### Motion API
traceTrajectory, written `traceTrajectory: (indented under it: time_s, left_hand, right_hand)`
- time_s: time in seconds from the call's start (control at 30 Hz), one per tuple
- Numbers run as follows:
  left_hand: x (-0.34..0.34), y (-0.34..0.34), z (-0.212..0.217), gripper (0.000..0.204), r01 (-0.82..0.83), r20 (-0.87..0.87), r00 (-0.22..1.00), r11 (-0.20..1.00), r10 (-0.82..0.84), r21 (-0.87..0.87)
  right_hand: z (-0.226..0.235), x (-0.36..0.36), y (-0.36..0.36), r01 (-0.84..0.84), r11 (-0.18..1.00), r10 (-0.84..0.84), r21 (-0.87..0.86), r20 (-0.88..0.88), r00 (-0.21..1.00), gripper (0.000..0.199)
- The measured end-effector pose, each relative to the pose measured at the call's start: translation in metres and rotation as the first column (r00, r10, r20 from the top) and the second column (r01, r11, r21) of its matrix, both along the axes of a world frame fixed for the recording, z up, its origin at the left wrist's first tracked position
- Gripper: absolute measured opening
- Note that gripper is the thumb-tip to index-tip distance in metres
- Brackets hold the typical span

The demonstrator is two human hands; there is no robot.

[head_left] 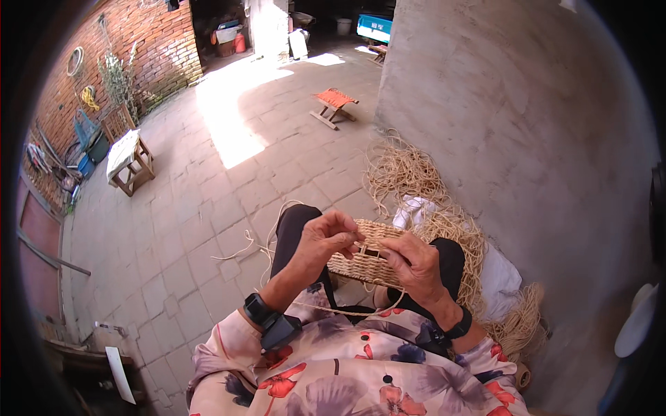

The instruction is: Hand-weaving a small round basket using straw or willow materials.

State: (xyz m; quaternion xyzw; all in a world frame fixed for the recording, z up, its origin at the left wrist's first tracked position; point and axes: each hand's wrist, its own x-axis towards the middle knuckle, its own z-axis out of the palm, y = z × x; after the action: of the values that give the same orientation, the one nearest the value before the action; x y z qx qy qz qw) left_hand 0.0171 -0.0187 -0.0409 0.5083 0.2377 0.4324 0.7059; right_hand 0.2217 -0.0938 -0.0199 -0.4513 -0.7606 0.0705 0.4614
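A woven panel of pale straw cord (pixel 350 266) rests across my lap, with a dark gap between its woven bands near the middle. My left hand (pixel 326 243) is at its upper left, thumb and fingertips pinched together close to the gap. What they pinch is too small to make out. On the right side, my right hand (pixel 418 269) grips the panel, thumb by the gap and fingers curled. A loose straw cord (pixel 340 310) loops below the panel toward my right hand, and more loose strands trail off past my left knee.
Heaps of straw cord (pixel 406 173) lie along the grey wall (pixel 513 132) at my right, with white cloth (pixel 501 281) among them. Ahead on the paved floor (pixel 180 229) stands a folding stool (pixel 334 100) with an orange seat. A wooden chair (pixel 132 163) stands farther left.
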Motion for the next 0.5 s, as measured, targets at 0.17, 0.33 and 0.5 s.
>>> traceTrajectory:
  time_s: [0.17, 0.33, 0.5]
  left_hand:
    - [0.003, -0.001, -0.052, 0.01, -0.071, -0.386, 0.902, 0.947, 0.194, 0.312]
    - [0.019, -0.007, -0.053, 0.013, -0.058, -0.364, 0.864, 0.786, 0.348, 0.615]
    - [0.025, -0.005, -0.056, 0.01, 0.05, -0.456, 0.781, 0.684, 0.428, 0.728]
  right_hand:
    - [-0.017, 0.008, -0.003, 0.053, 0.997, -0.043, -0.052, 0.174, 0.984, 0.013]
    - [-0.021, 0.009, 0.0, 0.084, 0.995, -0.06, -0.061, 0.323, 0.944, 0.009]
    - [-0.027, 0.003, 0.011, 0.054, 0.999, -0.052, 0.009, 0.443, 0.895, 0.007]
